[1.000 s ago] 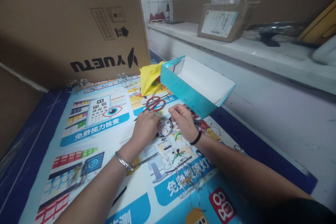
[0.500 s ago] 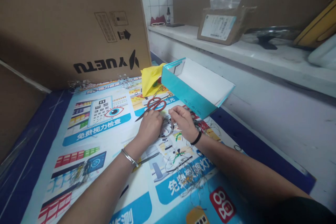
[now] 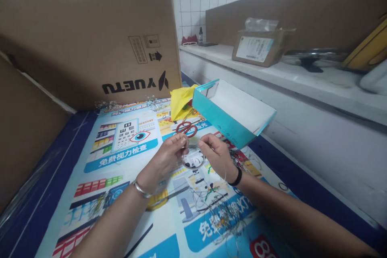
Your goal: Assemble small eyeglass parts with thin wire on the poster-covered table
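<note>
A thin grey looped coil [image 3: 204, 163], like wire or cord, hangs between my hands over the printed sheet. My left hand [image 3: 169, 155] is closed on its left side, thumb and forefinger pinched. Beside its upper right edge, my right hand [image 3: 218, 156] is closed in a pinch; what lies between the fingertips is too small to make out. Red-handled scissors [image 3: 193, 130] lie just beyond my hands, their blades hidden by my left hand. Below the coil is a tangle of thin wires [image 3: 222, 215]. Part of a yellow roll [image 3: 159, 201] shows beside my left wrist.
A tilted teal box [image 3: 225, 123] and a yellow bag [image 3: 182, 101] are behind my hands. A large cardboard carton [image 3: 121, 60] stands at the back left. Along the right runs a white ledge [image 3: 328, 82] with a small carton [image 3: 254, 50]. Small clear pieces [image 3: 151, 102] lie near the large carton.
The view has tilted up, so things sit lower and farther right. My left hand has turned, showing its thumb and forefinger pinched at the coil. My right hand stays pinched close by.
</note>
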Available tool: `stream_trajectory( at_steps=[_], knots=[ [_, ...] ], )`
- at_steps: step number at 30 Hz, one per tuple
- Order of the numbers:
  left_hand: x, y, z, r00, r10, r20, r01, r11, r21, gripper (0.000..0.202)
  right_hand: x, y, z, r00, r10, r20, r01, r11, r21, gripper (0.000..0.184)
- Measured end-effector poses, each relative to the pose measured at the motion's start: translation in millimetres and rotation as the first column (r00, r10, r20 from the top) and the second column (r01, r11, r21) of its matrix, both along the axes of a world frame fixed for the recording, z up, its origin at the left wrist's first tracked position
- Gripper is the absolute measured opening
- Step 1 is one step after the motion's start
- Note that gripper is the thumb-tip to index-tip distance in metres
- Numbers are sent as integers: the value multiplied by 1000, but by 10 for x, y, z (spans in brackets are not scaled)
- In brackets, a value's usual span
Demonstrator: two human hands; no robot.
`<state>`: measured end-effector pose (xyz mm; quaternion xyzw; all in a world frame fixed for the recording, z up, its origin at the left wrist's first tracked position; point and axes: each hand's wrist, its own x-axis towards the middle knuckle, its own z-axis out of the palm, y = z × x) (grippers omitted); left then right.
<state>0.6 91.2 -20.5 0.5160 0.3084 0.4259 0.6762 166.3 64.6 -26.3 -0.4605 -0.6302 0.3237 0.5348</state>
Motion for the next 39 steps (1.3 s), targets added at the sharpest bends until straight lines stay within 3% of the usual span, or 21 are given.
stream_trajectory(
  at_steps=[8, 39],
  knots=[
    [26, -6, -95, 994, -93, 58, 97, 994, -57, 20, -11, -8, -2, 997, -12, 80, 6, 997, 73, 17],
    [51, -6, -131, 996, -35, 83, 42, 996, -82, 18, -5, 10, -71, 981, -60, 182, 24, 981, 194, 15]
  ],
)
